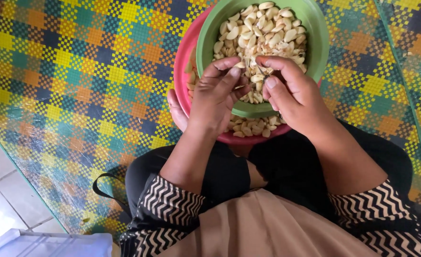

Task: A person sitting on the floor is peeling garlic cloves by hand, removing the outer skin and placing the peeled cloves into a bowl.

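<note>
Garlic peeling over two nested bowls, well under way.

Left hand and right hand meet over the near rim of the green bowl, fingertips pinched together on one garlic clove; a small blade may sit in the right hand, cannot tell. Green bowl is heaped with pale, seemingly peeled cloves and rests inside the pink bowl, where more cloves lie along the near edge. Judged: a large share done, pink-bowl cloves possibly left. Woven mat underneath.
</note>
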